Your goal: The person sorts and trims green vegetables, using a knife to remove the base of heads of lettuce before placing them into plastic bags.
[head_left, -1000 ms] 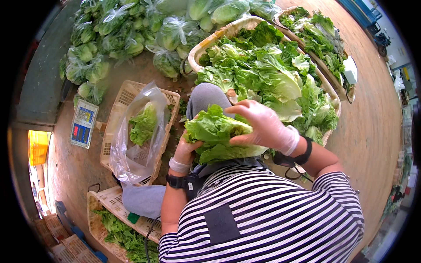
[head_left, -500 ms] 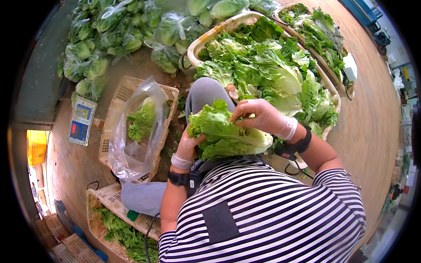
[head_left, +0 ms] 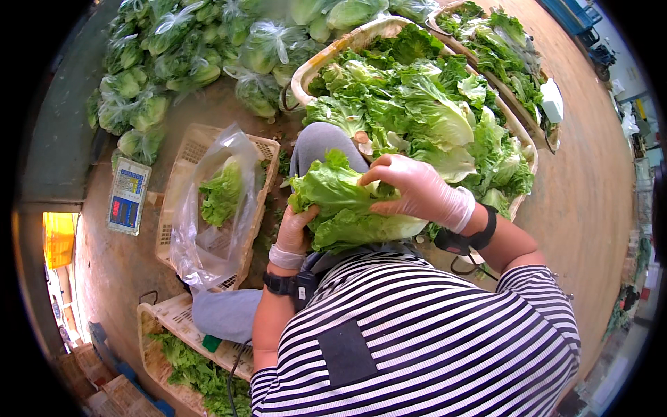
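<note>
A head of lettuce (head_left: 340,198) with loose green leaves and a pale base lies across my lap. My left hand (head_left: 295,233), in a thin clear glove, holds its leafy end from the left with the thumb on top. My gloved right hand (head_left: 420,193) curls over the head from the right, its thumb and fingers on either side of some leaves. The palm of the left hand is hidden. To the left, an open clear plastic bag (head_left: 184,240) lines a cream plastic crate (head_left: 167,226), with another lettuce (head_left: 222,193) inside.
A big cream tub (head_left: 306,76) full of lettuce stands ahead, with a second leaf-filled tub (head_left: 490,62) beyond. Bagged lettuces (head_left: 187,55) are piled at the far left near a digital scale (head_left: 128,194). Another crate (head_left: 156,361) with leaves sits at lower left.
My right hand has opened from a tight pinch on the leaves into a wider curl over the head. The lettuce has shifted slightly left; the left hand still holds it.
</note>
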The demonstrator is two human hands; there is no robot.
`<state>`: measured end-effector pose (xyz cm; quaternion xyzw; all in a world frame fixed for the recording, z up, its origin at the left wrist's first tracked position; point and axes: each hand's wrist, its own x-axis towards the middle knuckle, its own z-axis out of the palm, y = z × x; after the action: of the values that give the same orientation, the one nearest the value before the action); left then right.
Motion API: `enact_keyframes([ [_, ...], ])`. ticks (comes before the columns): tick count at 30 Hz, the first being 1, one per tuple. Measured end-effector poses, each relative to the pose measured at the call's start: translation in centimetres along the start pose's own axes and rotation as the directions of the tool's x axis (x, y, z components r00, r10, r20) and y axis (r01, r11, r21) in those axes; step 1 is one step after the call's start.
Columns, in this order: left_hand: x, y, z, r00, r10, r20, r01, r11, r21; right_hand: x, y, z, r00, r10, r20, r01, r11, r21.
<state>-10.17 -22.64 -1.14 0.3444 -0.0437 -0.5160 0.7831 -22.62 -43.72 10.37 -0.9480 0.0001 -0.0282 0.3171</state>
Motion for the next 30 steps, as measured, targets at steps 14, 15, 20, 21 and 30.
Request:
enact_keyframes([
  [14, 0.0, -2.0, -3.0, 0.998, 0.007, -0.057, -0.015, 0.988, -0.151, -9.2, 11.3, -11.2, 0.898, 0.391, -0.201, -0.436, 0.854, -0.283],
  [15, -0.1, -2.3, -4.4, 0.994, -0.067, -0.085, 0.046, 0.973, -0.224, -8.4, 9.6, -9.7, 0.808, 0.45, -0.379, -0.588, 0.591, -0.553],
  [20, 0.0, -2.6, -4.6, 0.993, -0.106, 0.05, 0.116, 0.937, -0.329, -2.5, 4.0, -4.4, 0.973, -0.193, -0.128, 0.209, 0.97, 0.128],
  [21, -0.2, -2.4, -4.0, 0.995, -0.087, 0.056, 0.101, 0.936, -0.336, -1.1, 2.7, -3.7, 0.943, -0.305, -0.133, 0.321, 0.938, 0.129],
  [30, -1.3, 1.1, 1.9, 0.982, 0.188, -0.015, -0.177, 0.889, -0.422, 3.7, -0.1, -3.9, 0.974, -0.035, -0.223, 0.187, 0.682, 0.707],
])
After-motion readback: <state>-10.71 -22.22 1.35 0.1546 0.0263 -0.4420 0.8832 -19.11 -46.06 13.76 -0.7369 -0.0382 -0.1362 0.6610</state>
